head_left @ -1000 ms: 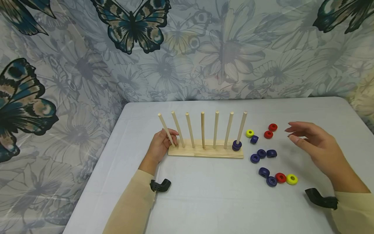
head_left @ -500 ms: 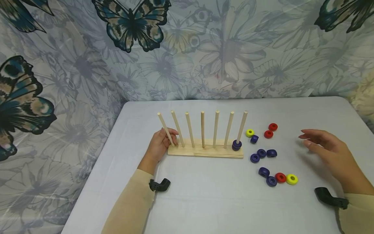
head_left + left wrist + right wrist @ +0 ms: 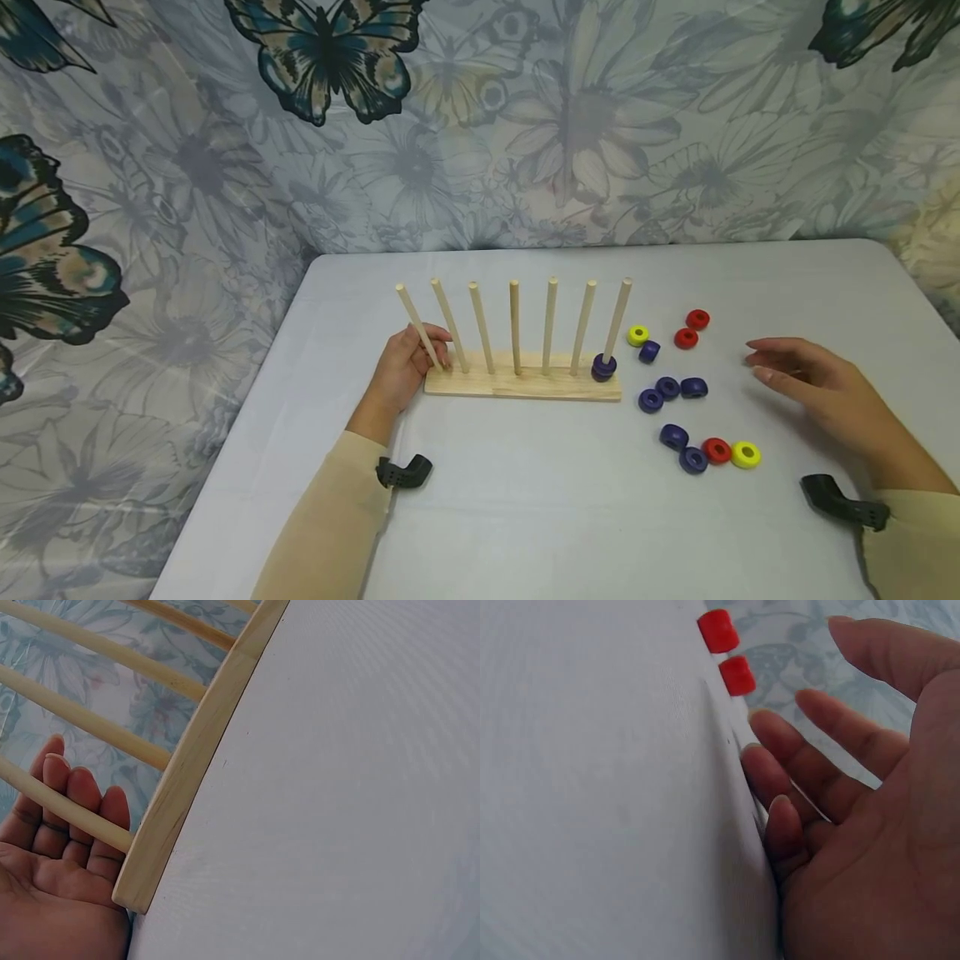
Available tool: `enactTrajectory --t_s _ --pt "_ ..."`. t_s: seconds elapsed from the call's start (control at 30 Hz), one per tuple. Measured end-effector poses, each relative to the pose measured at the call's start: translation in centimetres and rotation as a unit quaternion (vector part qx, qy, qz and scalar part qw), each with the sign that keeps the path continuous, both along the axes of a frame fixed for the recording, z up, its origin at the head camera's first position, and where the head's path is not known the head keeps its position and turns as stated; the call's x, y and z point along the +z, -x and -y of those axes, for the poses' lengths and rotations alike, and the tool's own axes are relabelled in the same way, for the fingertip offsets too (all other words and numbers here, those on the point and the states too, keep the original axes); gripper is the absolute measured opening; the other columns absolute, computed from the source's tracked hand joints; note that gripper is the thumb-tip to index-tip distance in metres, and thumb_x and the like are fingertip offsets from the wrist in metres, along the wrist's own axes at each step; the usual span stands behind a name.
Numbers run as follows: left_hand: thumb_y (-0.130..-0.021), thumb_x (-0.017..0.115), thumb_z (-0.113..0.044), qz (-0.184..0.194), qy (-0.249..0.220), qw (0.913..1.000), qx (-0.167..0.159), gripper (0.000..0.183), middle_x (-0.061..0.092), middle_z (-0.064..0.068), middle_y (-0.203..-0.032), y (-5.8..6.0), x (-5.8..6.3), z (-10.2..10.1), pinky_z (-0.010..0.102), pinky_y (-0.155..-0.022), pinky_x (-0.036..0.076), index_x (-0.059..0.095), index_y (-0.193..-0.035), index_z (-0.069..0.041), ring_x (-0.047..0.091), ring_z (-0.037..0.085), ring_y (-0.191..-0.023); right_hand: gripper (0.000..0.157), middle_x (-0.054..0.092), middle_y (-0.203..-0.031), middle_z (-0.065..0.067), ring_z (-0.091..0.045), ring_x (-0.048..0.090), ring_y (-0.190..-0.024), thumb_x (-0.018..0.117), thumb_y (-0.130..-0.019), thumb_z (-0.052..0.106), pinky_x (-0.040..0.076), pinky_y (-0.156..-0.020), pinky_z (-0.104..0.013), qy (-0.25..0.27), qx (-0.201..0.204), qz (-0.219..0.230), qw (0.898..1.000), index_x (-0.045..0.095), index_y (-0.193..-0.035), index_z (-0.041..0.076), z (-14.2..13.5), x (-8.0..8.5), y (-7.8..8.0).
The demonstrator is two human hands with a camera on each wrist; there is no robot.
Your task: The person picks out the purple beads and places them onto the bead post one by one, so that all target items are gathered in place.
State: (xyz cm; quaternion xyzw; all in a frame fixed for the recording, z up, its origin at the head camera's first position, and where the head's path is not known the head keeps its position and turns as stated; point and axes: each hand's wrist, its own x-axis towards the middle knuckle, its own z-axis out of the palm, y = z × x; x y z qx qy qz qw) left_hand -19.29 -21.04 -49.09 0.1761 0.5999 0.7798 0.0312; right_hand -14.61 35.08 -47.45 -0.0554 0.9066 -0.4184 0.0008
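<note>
Apparently steadying the stand (image 3: 522, 386) on the counter (image 3: 517, 500), the left hand (image 3: 403, 367) had relaxed fingers behind its nine-o'clock peg (image 3: 417, 323); beads (image 3: 694, 388) lay at three o'clock, likely handy for the slack, empty right hand (image 3: 832, 392).

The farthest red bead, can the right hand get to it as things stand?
Likely yes: the right hand appears empty, and only tabletop shows between it and the farthest red bead.
</note>
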Motion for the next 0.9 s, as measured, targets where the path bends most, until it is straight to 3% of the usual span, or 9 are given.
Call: enactTrajectory --t_s 0.37,0.67,0.9 --pt "-0.099 0.059 -0.074 0.005 0.002 1.0 0.002 0.07 0.067 0.004 -0.082 0.0 0.2 0.0 0.028 -0.077 0.057 0.076 -0.11 -0.007 0.066 0.016 -0.078 0.046 0.069 -0.13 -0.012 0.0 0.057 -0.105 0.08 -0.102 0.013 0.043 -0.084 -0.01 -0.022 0.08 -0.007 0.997 0.065 -0.144 0.006 2.9 0.3 -0.1" --pt "-0.097 0.061 -0.075 0.01 0.003 0.9999 0.003 0.074 0.067 0.005 -0.082 0.1 0.1 -0.1 0.028 -0.077 0.057 0.076 -0.11 -0.004 0.066 0.015 -0.078 0.038 0.069 -0.129 -0.006 -0.003 0.055 -0.108 0.083 -0.098 0.007 0.04 -0.089 -0.006 -0.036 0.119 -0.033 0.992 0.072 -0.134 0.011 4.4 0.1 -0.4" --pt "-0.098 0.06 -0.076 0.007 0.004 1.0 0.005 0.072 0.067 0.005 -0.082 -0.1 0.3 -0.1 0.028 -0.077 0.057 0.076 -0.11 -0.007 0.066 0.016 -0.078 0.03 0.07 -0.119 -0.002 -0.004 0.055 -0.102 0.083 -0.098 0.004 0.043 -0.084 -0.007 -0.057 0.112 -0.048 0.991 0.075 -0.125 0.013 4.6 -0.1 -0.4"
